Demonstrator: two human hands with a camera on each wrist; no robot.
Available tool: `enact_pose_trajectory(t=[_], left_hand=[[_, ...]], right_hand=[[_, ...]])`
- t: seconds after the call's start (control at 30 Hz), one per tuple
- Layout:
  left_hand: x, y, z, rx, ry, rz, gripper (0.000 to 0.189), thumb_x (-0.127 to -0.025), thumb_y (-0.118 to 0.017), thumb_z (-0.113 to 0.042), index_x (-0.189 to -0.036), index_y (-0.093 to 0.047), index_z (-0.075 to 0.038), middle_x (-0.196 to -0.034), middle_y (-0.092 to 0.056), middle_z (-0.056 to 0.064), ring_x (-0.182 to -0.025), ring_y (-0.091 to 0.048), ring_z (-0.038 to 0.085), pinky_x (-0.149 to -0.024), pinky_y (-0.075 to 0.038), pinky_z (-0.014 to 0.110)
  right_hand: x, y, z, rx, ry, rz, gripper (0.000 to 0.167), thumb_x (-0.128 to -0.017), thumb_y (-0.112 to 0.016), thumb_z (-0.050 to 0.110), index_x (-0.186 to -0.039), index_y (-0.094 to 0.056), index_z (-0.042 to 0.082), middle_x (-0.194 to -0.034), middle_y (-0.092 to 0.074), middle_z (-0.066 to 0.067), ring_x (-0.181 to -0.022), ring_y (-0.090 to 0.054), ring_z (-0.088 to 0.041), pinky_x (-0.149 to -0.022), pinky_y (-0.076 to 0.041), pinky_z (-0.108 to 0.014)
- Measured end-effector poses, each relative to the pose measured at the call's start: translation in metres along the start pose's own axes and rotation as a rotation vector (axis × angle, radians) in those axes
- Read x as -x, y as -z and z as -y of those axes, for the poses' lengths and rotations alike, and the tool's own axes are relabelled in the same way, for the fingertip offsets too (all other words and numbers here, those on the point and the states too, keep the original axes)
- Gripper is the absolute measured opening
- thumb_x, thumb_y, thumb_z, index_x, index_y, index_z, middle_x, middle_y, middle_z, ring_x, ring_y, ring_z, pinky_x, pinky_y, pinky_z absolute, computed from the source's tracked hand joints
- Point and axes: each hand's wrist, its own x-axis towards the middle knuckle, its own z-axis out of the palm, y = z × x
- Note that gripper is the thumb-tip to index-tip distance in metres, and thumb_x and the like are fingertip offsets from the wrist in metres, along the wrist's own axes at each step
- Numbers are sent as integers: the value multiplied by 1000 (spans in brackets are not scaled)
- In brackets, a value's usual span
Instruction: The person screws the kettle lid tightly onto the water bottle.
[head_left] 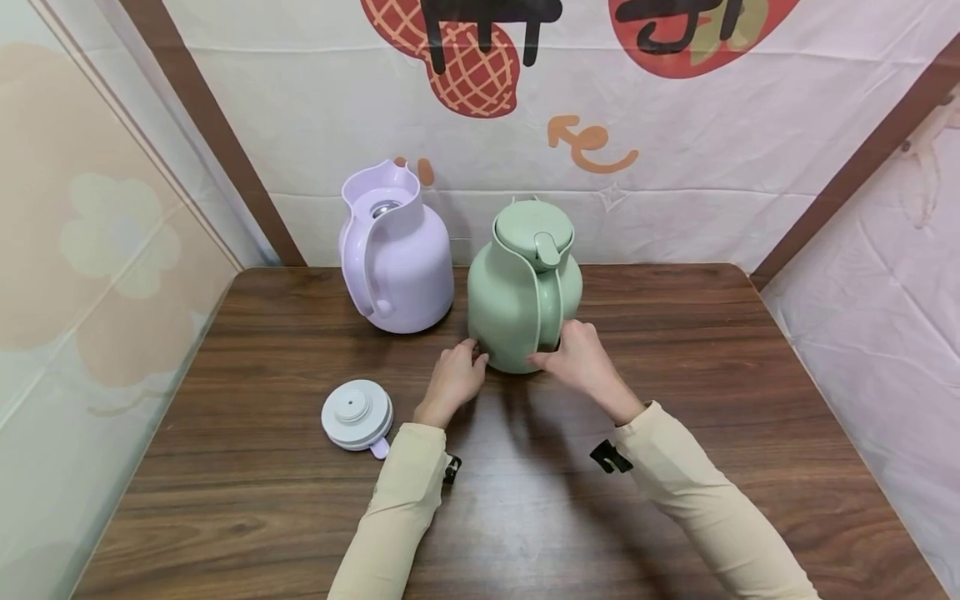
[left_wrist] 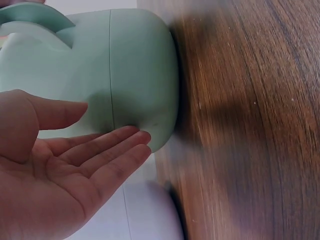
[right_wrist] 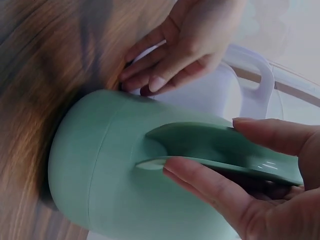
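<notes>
A green thermos jug (head_left: 504, 304) stands upright on the table, its lid on and its handle (head_left: 551, 308) facing me. My right hand (head_left: 581, 360) is at the handle, and in the right wrist view its thumb (right_wrist: 270, 134) and a finger (right_wrist: 200, 182) lie along the handle's two edges. My left hand (head_left: 456, 377) is beside the jug's lower left side. Its fingers (left_wrist: 107, 160) are nearly straight in the left wrist view, close against the green wall; whether they touch cannot be told. Left of it stands a lilac thermos jug (head_left: 412, 267) without its lid.
A round pale lid (head_left: 357, 414) with a lilac tab lies upside down on the wooden table (head_left: 262, 500), left of my left forearm. A printed cloth wall (head_left: 675, 167) rises behind the table, with more cloth on both sides.
</notes>
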Motion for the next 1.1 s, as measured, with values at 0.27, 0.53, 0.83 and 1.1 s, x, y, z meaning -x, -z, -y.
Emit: enact_pose_trajectory(t=[0.27, 0.53, 0.83, 1.1], left_hand=[[1, -3, -1, -7, -24, -10, 39, -94, -49, -18, -124, -50, 6, -113, -58, 19, -105, -54, 33, -85, -43, 42], [1, -5, -2, -2, -38, 1, 40, -94, -50, -19, -125, -49, 5, -114, -58, 19, -107, -54, 32, -87, -43, 42], [4, -3, 3, -26, -38, -2, 35, -92, -53, -19, -120, -55, 2, -100, -61, 13, -92, -56, 28, -78, -44, 40], [15, -3, 4, -131, 31, 58, 22, -89, -57, -21, -95, -65, -2, -90, -64, 11, -84, -59, 29, -74, -46, 40]], right_hand=[[-4, 14, -9, 36, -67, 81, 28, -67, -75, 17, -83, -64, -2, -75, -64, -11, -66, -55, -20, -60, -46, -34], [-6, 20, -18, 29, -72, 99, 24, -68, -72, 15, -82, -63, -2, -72, -62, -10, -63, -52, -19, -57, -44, -32], [-4, 23, -16, 13, -52, 90, 22, -67, -72, 14, -79, -62, -2, -69, -61, -8, -61, -51, -19, -56, -44, -32], [-3, 23, -23, 4, -75, 57, 21, -69, -72, 12, -84, -64, -1, -72, -62, -8, -62, -49, -19, -56, -41, -31]])
